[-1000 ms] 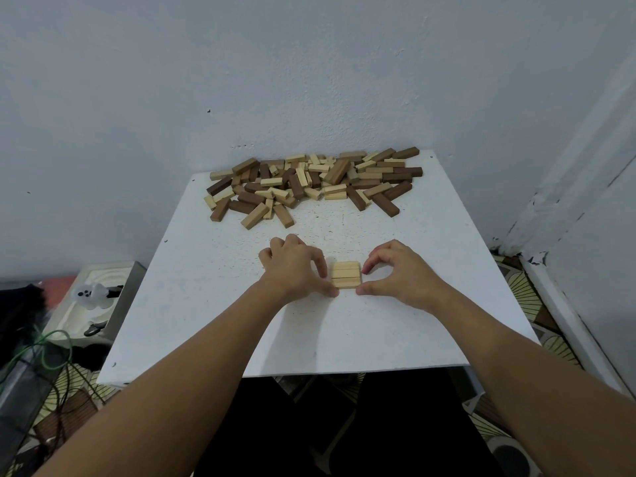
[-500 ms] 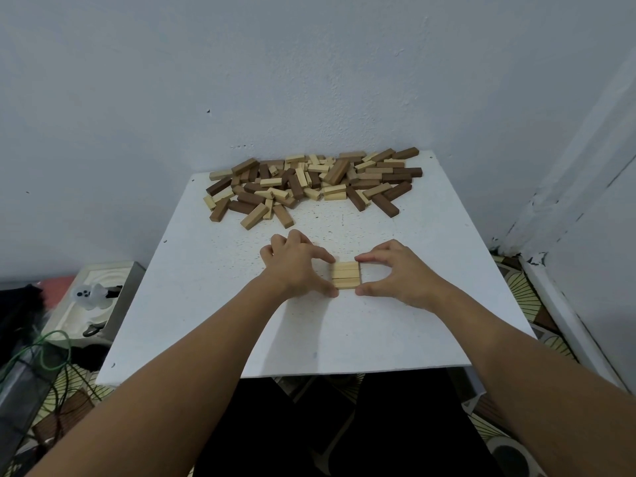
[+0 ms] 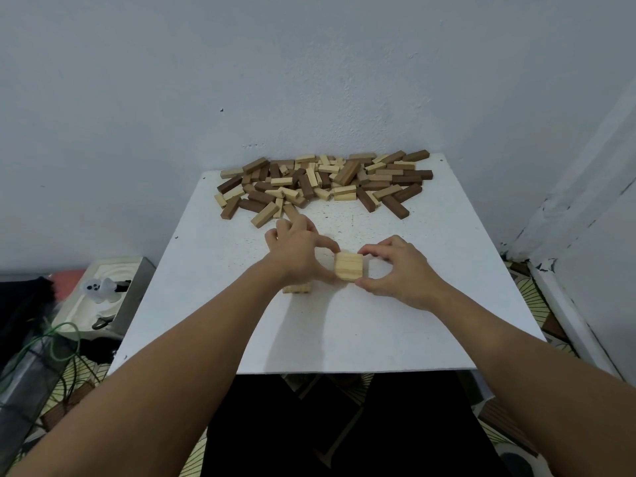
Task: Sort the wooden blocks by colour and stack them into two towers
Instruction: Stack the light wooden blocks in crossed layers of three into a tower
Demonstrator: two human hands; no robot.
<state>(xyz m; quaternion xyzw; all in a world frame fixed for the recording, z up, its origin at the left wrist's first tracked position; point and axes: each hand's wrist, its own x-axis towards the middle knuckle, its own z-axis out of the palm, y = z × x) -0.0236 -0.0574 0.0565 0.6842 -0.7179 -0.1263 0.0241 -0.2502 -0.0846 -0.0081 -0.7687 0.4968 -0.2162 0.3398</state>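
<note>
A small set of light wooden blocks (image 3: pixel 348 266), three side by side, sits in the middle of the white table (image 3: pixel 344 332). My left hand (image 3: pixel 299 256) pinches its left side with index finger and thumb. My right hand (image 3: pixel 395 266) pinches its right side the same way. Under my left wrist the end of another light block (image 3: pixel 296 289) shows on the table, mostly hidden. A mixed pile of light and dark brown blocks (image 3: pixel 323 184) lies spread along the table's far edge, by the wall.
The table stands in a corner, with a wall behind it and another wall (image 3: pixel 585 201) to the right. On the floor at the left are a grey box with a small white figure (image 3: pixel 98 289) and green cables (image 3: pixel 51 342).
Both hands stay at the light set of blocks, which now sits slightly higher in view. The end of a light block has come into sight under my left wrist.
</note>
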